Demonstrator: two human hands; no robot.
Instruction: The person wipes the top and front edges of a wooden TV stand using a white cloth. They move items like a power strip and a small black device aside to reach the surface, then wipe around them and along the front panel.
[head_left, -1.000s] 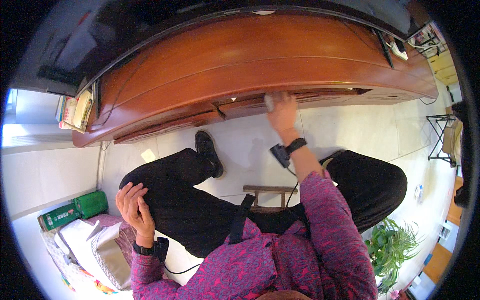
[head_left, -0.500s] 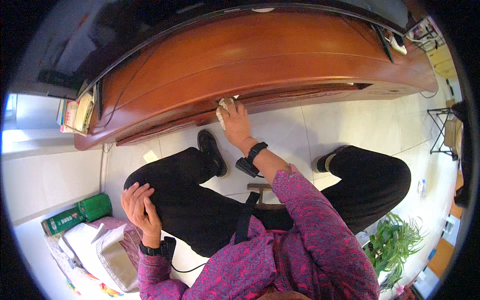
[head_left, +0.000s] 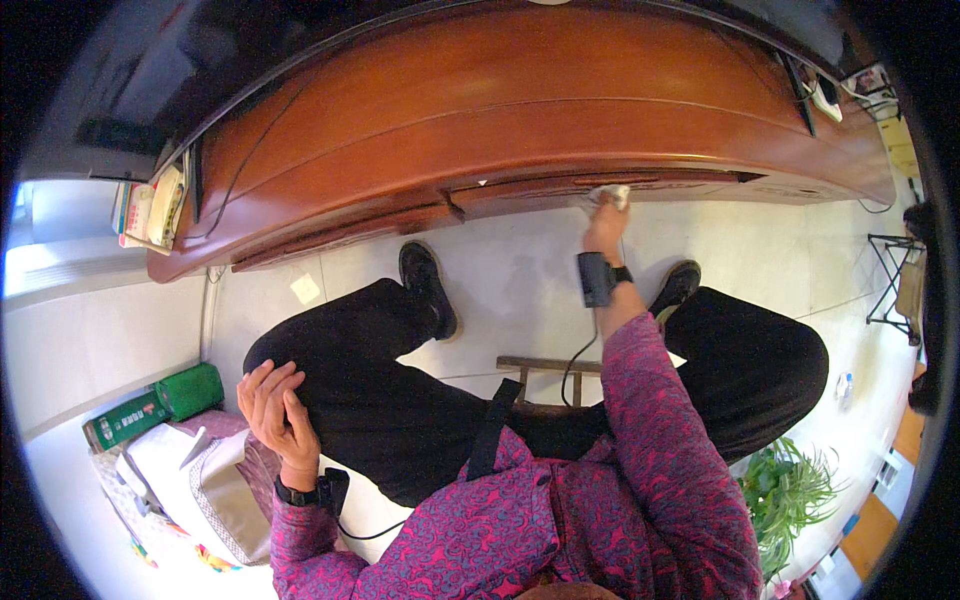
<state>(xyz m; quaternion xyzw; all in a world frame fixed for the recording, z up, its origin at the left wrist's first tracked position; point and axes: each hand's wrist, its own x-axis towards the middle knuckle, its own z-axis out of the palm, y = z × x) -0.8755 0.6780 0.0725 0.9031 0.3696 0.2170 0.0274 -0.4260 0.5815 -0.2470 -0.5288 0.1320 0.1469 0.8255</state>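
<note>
My right hand [head_left: 604, 228] is closed around a crumpled white cloth [head_left: 614, 192], slightly blurred. It meets the front face of the long reddish-brown wooden cabinet [head_left: 520, 130], just under the top's edge and right of the middle. Part of the cloth is hidden by my fingers. My left hand [head_left: 274, 412] lies on my left knee, fingers stretched and nothing in them. Black bands with small boxes are strapped to both wrists.
A large black television [head_left: 130, 110] stands along the cabinet top, with books [head_left: 155, 215] at its left end. I sit on a low wooden stool [head_left: 540, 365]. On the left are a green box [head_left: 190, 390] and white bag [head_left: 210, 480]; a potted plant [head_left: 790, 490] stands right.
My right hand has slid to the right along the cabinet front with the white cloth, from near my left foot toward my right foot. The left hand stays on the knee.
</note>
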